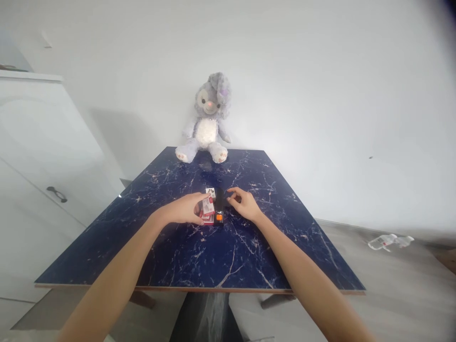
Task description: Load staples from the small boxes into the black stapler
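My left hand is curled around a small red-and-white box, thumb on the near side and index finger on the far side. Another red-and-white box lies just below it, and a small white box with a dark picture is behind. Right beside these lies a long black object with an orange part at its near end; it looks like a stapler, though I cannot be sure. To the right of it, my right hand hovers with loosely bent fingers, thumb and index finger apart, holding nothing visible.
A grey plush rabbit sits at the far edge of the blue marbled table, against the white wall. A white cabinet stands on the left. Clear plastic bottles lie on the floor at the right.
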Tool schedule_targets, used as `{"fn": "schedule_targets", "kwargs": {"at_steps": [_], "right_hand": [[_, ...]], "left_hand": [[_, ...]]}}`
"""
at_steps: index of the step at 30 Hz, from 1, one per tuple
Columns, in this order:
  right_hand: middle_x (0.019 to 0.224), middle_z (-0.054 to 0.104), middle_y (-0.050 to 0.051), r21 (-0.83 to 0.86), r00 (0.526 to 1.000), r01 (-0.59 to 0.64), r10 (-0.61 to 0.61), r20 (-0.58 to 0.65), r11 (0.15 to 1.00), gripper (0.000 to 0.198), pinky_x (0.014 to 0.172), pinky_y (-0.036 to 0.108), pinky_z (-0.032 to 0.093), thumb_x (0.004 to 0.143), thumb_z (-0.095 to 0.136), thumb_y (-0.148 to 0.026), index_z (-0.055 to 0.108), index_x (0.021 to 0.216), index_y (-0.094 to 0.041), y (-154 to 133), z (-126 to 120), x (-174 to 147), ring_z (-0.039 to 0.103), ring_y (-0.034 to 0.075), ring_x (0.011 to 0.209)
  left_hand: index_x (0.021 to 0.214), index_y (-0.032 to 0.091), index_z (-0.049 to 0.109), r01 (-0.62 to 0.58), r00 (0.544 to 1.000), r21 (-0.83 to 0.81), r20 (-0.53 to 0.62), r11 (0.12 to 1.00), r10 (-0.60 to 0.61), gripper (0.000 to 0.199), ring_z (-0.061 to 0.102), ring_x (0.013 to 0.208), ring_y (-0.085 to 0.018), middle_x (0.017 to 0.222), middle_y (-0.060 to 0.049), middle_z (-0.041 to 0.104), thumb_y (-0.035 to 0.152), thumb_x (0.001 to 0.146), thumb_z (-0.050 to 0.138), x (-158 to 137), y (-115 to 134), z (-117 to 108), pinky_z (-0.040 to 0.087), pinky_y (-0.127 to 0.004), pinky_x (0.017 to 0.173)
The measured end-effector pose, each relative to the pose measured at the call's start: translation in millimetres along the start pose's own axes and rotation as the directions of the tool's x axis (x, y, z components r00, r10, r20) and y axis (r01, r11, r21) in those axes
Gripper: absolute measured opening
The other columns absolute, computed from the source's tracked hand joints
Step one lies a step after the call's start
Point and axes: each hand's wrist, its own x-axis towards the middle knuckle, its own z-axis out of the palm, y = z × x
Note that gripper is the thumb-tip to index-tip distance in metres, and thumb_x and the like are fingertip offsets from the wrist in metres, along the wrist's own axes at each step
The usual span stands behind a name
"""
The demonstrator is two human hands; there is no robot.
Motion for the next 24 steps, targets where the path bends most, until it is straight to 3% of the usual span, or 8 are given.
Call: {"fn": "schedule_targets", "kwargs": {"at_steps": [4, 11, 16, 24], "right_hand": [[0.081, 0.072, 0.0, 0.004, 1.0, 0.007, -0.007, 0.025, 1.0, 0.029, 0.073, 0.031, 0.05, 0.088, 0.058, -0.031, 0.064, 0.114, -0.021, 1, 1, 0, 0.064, 0.016, 0.069], [0.079, 0.072, -0.001, -0.029, 0.998, 0.03, -0.028, 0.06, 0.999, 0.028, 0.071, 0.028, 0.048, 0.088, 0.058, -0.026, 0.064, 0.114, -0.02, 2, 2, 0, 0.064, 0.015, 0.068], [0.078, 0.072, -0.001, -0.048, 0.997, 0.011, -0.007, 0.074, 0.999, 0.027, 0.071, 0.027, 0.048, 0.087, 0.059, -0.024, 0.065, 0.113, -0.021, 1, 2, 0, 0.064, 0.014, 0.066], [0.077, 0.072, -0.002, -0.064, 0.997, 0.016, -0.011, 0.072, 0.998, 0.026, 0.071, 0.027, 0.047, 0.087, 0.057, -0.022, 0.066, 0.111, -0.021, 2, 3, 1, 0.062, 0.013, 0.064]], "left_hand": [[0.122, 0.028, 0.069, 0.012, 1.0, 0.005, 0.013, 1.0, -0.012, 0.071, 0.066, 0.07, -0.022, 0.099, -0.007, 0.069, 0.031, 0.053, 0.088, 0, 2, 0, 0.045, -0.027, 0.057], [0.139, 0.028, 0.058, 0.047, 0.996, -0.079, 0.079, 0.996, -0.041, 0.088, 0.071, 0.072, -0.025, 0.099, -0.009, 0.071, 0.03, 0.056, 0.088, -1, 4, 3, 0.049, -0.028, 0.057], [0.15, 0.027, 0.043, 0.076, 0.991, 0.096, 0.107, 0.992, -0.086, 0.097, 0.071, 0.085, -0.025, 0.109, -0.009, 0.07, 0.037, 0.063, 0.085, 0, 6, 5, 0.052, -0.03, 0.067], [0.15, 0.03, 0.041, -0.003, 0.994, 0.254, 0.105, 0.967, -0.025, 0.089, 0.068, 0.096, -0.028, 0.122, -0.009, 0.067, 0.04, 0.07, 0.079, 4, 17, 14, 0.05, -0.032, 0.073]]}}
